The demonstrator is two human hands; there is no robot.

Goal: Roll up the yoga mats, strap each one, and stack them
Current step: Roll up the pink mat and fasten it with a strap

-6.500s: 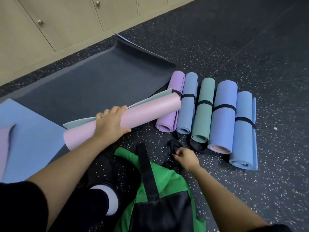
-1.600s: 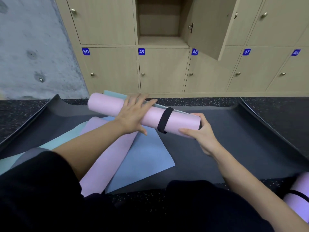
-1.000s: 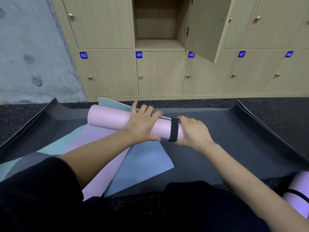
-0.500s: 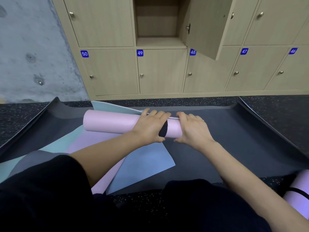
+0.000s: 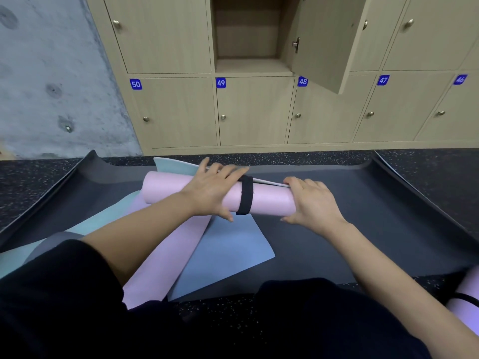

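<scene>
A pink rolled mat [image 5: 269, 200] lies crosswise on the big dark grey mat [image 5: 363, 229] in front of me. A black strap [image 5: 245, 195] circles the roll a little right of its middle. My left hand [image 5: 212, 190] lies over the roll just left of the strap, fingers draped across the top and thumb on the near side. My right hand [image 5: 311, 200] wraps round the roll's right end. A teal edge [image 5: 176, 165] of the mat's loose end sticks out behind the roll.
Flat pink [image 5: 160, 255], blue [image 5: 228, 252] and teal [image 5: 90, 224] mats lie overlapped under my left arm. A strapped lilac roll [image 5: 464, 304] shows at the lower right. Wooden lockers [image 5: 254, 110] stand ahead, one door [image 5: 324, 40] open; a concrete wall [image 5: 51, 73] is on the left.
The strap has been slid from the roll's right end toward its middle. My right hand has since moved from beside the strap back to the right end, uncovering the strap.
</scene>
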